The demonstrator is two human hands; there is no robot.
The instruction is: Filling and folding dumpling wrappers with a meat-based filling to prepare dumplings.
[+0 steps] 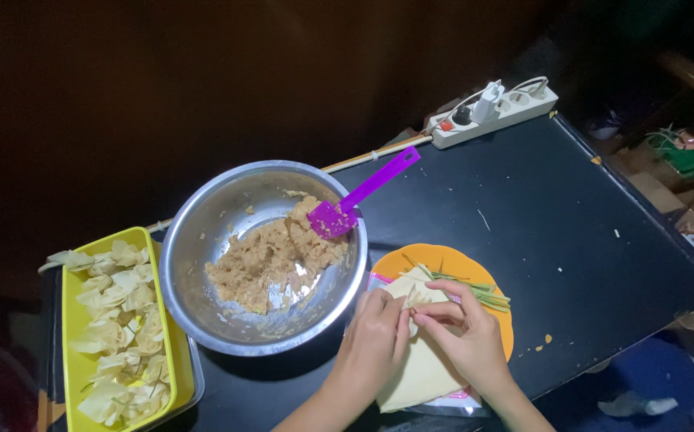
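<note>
My left hand (pixel 372 346) and my right hand (pixel 469 336) meet over a pale yellow dumpling wrapper (pixel 423 372), pinching its top edge together. The wrapper lies partly over an orange plate (pixel 475 268) that also carries thin green strips (pixel 475 290). To the left stands a steel bowl (pixel 203 240) with minced filling (pixel 271 260). A purple spatula (pixel 359 196) rests in the filling, its handle pointing up and right over the bowl's rim.
A yellow tray (pixel 71 352) of several folded dumplings sits at the far left on a metal tray. A white power strip (pixel 495 108) with a plugged charger lies at the black table's (pixel 571 232) back edge. Clutter fills the dark floor on the right.
</note>
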